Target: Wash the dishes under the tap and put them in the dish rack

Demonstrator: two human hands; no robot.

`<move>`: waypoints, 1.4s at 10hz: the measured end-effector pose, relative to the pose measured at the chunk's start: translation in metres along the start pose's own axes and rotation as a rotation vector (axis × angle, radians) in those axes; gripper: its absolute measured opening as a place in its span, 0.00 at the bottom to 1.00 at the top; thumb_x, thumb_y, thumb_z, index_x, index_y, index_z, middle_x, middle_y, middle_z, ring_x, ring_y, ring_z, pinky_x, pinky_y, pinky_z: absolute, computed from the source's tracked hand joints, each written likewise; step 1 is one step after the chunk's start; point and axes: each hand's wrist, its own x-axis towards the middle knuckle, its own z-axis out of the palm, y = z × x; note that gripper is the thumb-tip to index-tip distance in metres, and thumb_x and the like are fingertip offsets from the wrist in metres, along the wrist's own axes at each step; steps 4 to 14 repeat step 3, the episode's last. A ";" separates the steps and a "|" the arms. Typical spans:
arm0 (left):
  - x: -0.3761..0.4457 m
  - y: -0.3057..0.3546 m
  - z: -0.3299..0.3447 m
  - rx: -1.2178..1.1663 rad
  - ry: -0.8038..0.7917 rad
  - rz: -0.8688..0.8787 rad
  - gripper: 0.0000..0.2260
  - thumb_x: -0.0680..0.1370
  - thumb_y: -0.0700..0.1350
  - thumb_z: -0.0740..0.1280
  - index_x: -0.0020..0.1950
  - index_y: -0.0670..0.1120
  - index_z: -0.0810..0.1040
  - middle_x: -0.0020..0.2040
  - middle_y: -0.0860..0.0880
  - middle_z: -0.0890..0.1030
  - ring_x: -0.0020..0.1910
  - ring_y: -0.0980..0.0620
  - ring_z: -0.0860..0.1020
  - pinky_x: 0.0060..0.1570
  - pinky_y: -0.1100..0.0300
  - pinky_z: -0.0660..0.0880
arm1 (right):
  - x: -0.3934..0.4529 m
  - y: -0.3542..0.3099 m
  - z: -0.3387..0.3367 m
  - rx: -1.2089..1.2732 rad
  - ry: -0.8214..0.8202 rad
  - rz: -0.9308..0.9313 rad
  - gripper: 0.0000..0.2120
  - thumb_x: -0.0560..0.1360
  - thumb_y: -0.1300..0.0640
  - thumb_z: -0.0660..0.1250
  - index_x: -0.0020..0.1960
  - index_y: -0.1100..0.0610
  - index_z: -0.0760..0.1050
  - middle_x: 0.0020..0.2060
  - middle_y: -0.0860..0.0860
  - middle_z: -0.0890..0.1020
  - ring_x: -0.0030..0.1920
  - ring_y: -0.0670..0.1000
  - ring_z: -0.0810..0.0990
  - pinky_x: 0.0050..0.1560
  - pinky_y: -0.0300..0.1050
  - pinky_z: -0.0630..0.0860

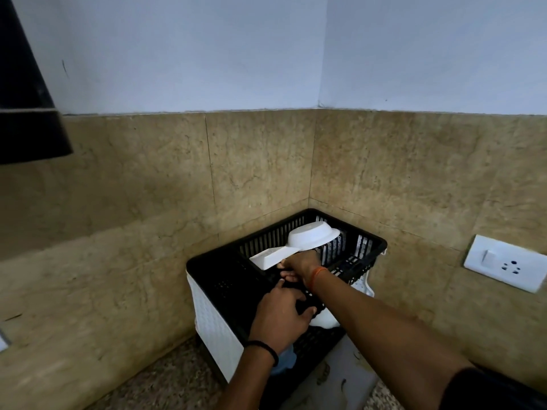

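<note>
A black slatted dish rack [367, 241] stands in the tiled corner on a white woven-pattern base [213, 321]. Inside it a white bowl [313, 238] lies tilted, and a white rectangular dish [268, 257] leans beside it on the left. My right hand [302, 266] reaches into the rack and holds the near edge of the white rectangular dish, fingers curled under it. My left hand [281, 315] grips the rack's near black rim. Another white dish [324, 319] peeks out below the rim beside my left thumb.
Tan tiled walls close in behind and to the right of the rack. A white switch-and-socket plate [506, 263] sits on the right wall. A dark hood-like object [26, 113] hangs at the upper left. Speckled counter [165, 386] lies in front.
</note>
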 end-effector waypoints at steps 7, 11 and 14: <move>-0.004 0.009 -0.002 0.025 0.006 0.005 0.13 0.74 0.57 0.64 0.45 0.50 0.82 0.45 0.53 0.83 0.54 0.55 0.77 0.52 0.62 0.72 | -0.055 0.013 -0.055 -0.273 -0.079 -0.433 0.06 0.77 0.66 0.62 0.47 0.61 0.78 0.37 0.56 0.83 0.33 0.46 0.80 0.33 0.33 0.76; -0.004 0.009 -0.002 0.025 0.006 0.005 0.13 0.74 0.57 0.64 0.45 0.50 0.82 0.45 0.53 0.83 0.54 0.55 0.77 0.52 0.62 0.72 | -0.055 0.013 -0.055 -0.273 -0.079 -0.433 0.06 0.77 0.66 0.62 0.47 0.61 0.78 0.37 0.56 0.83 0.33 0.46 0.80 0.33 0.33 0.76; -0.004 0.009 -0.002 0.025 0.006 0.005 0.13 0.74 0.57 0.64 0.45 0.50 0.82 0.45 0.53 0.83 0.54 0.55 0.77 0.52 0.62 0.72 | -0.055 0.013 -0.055 -0.273 -0.079 -0.433 0.06 0.77 0.66 0.62 0.47 0.61 0.78 0.37 0.56 0.83 0.33 0.46 0.80 0.33 0.33 0.76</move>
